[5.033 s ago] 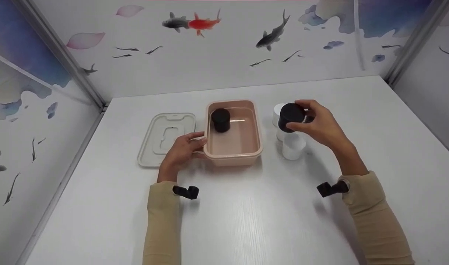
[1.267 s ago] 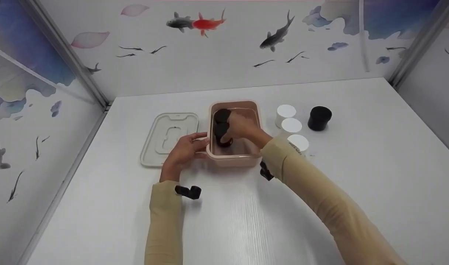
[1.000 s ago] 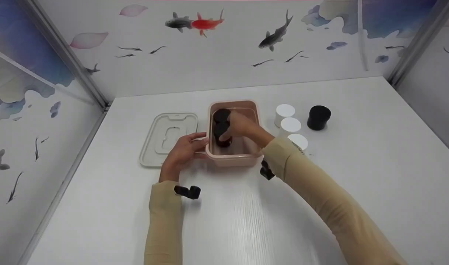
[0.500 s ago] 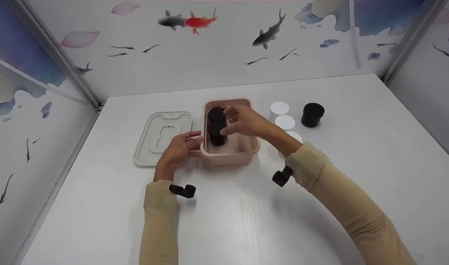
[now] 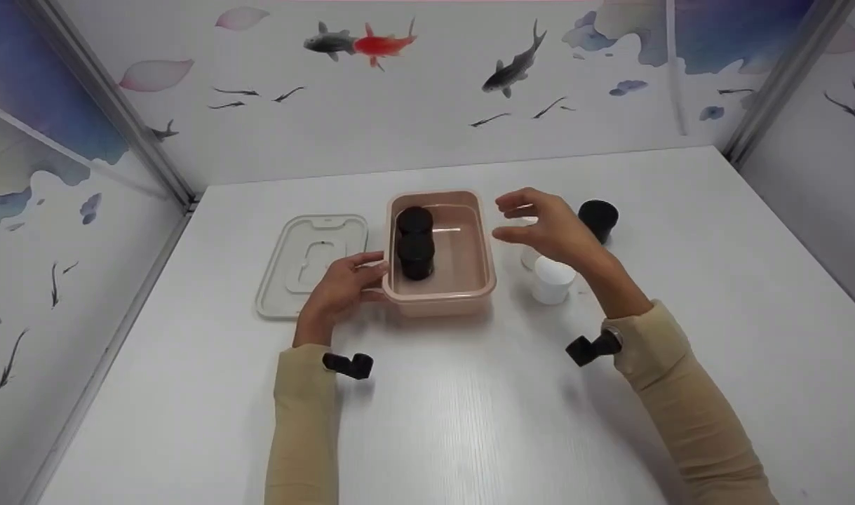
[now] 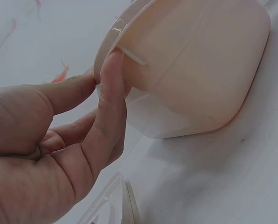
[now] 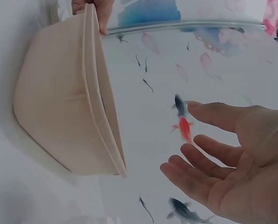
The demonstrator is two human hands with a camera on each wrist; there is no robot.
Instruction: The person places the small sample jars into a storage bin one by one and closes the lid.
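Note:
My left hand [image 5: 339,287] pinches the left rim of a pink rectangular food container [image 5: 441,300]. In the left wrist view the fingers [image 6: 108,93] lie under the rim, with the thumb on the other side. Two black round jars stand inside along the left wall: a far jar [image 5: 416,219] and a nearer jar [image 5: 418,256]. Holding nothing, my right hand [image 5: 557,228] hovers right of the container, fingers and thumb spread apart. Beneath it stands a white round jar [image 5: 553,280]; other white jars behind are mostly hidden by the hand.
A pale rectangular lid [image 5: 315,259] lies flat left of the container, partly behind the left hand. Another black jar [image 5: 599,219] stands at the right, beyond the right wrist. A printed wall panel [image 5: 427,105] closes off the back of the white table [image 5: 434,421].
Five seconds ago my right hand held a black jar over the white ones. A second black jar now stands in the container; the right hand has released it and moved right.

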